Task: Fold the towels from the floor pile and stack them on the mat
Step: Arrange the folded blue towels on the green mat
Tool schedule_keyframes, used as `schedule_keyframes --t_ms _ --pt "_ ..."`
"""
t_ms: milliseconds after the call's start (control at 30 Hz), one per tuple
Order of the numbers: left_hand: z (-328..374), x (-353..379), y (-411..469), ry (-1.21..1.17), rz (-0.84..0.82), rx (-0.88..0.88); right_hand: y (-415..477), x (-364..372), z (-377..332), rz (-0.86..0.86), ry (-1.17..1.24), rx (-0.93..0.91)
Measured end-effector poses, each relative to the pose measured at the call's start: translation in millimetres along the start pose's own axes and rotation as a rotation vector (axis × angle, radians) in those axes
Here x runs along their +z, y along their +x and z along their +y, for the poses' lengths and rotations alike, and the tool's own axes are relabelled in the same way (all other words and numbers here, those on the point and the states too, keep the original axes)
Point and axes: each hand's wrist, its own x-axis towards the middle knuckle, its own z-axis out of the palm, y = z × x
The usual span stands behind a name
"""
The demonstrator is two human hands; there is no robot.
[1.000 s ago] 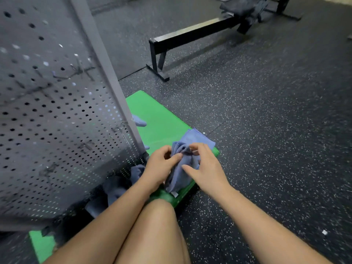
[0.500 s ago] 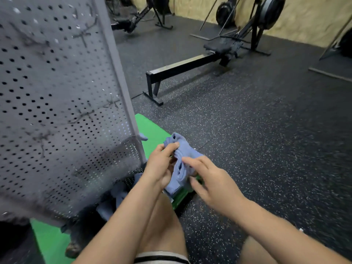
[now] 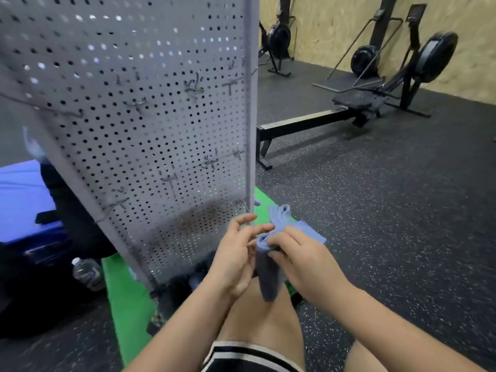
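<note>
A blue-grey towel [image 3: 271, 275] hangs bunched between both hands, above my knee. My right hand [image 3: 298, 260] grips its upper part, fingers curled round the cloth. My left hand [image 3: 236, 255] is beside the towel on its left, fingers spread and loosely bent, fingertips near the towel's top edge; a grip cannot be made out. More blue towel folds [image 3: 281, 217] show just beyond the hands, over the green mat [image 3: 128, 299]. The mat runs under a grey perforated panel. The floor pile is mostly hidden behind that panel and my left arm.
A tall grey pegboard panel [image 3: 150, 124] stands close on the left, over the mat. A water bottle [image 3: 87, 272] lies by the mat's left edge, next to a blue box [image 3: 24, 208]. Rowing machines [image 3: 357, 103] stand further back on the speckled black floor [image 3: 402, 224].
The view has tilted up and more of the room shows. The towel has been raised off the mat and now hangs between the hands. The left hand's fingers have spread apart.
</note>
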Motion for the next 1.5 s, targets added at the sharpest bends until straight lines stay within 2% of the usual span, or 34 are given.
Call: schedule_keyframes --t_ms 100,233,433,567,800,933,1100,1233,1367,1500 --pt "11.3 -26.4 -24.8 0.136 -0.012 0.079 15.9 20.7 -12.8 -0.021 0.14 0.055" --pt "22.0 -85.5 -46.2 0.473 0.05 0.159 37.2 58.2 -33.7 -0.128 0.28 0.062" --pt "38.4 -168.7 -76.8 0.867 0.224 0.269 58.8 122.6 -71.1 -0.282 0.337 0.02" --pt "46.5 -218.6 -83.4 1.097 0.246 0.308 71.5 151.5 -89.3 -0.412 0.322 0.052" --pt "63.5 -250.0 -64.5 1.231 0.47 0.408 104.2 182.8 -113.7 -0.448 0.278 0.268" --pt "65.2 -258.6 -40.2 1.386 0.626 0.441 124.4 196.3 -119.7 -0.436 0.173 0.306" --pt "47.0 -261.0 -18.5 1.514 0.746 0.441 130.7 224.0 -112.5 -0.427 0.099 0.35" --pt "29.2 -262.1 -18.0 1.535 0.75 0.43 123.0 236.0 -109.3 -0.403 0.159 0.365" --pt "24.1 -256.0 -19.2 1.358 0.728 0.486 114.1 229.7 -99.5 -0.435 0.28 0.365" --pt "30.2 -221.0 -13.4 1.283 0.677 0.599 103.0 201.0 -82.0 -0.44 0.335 0.322"
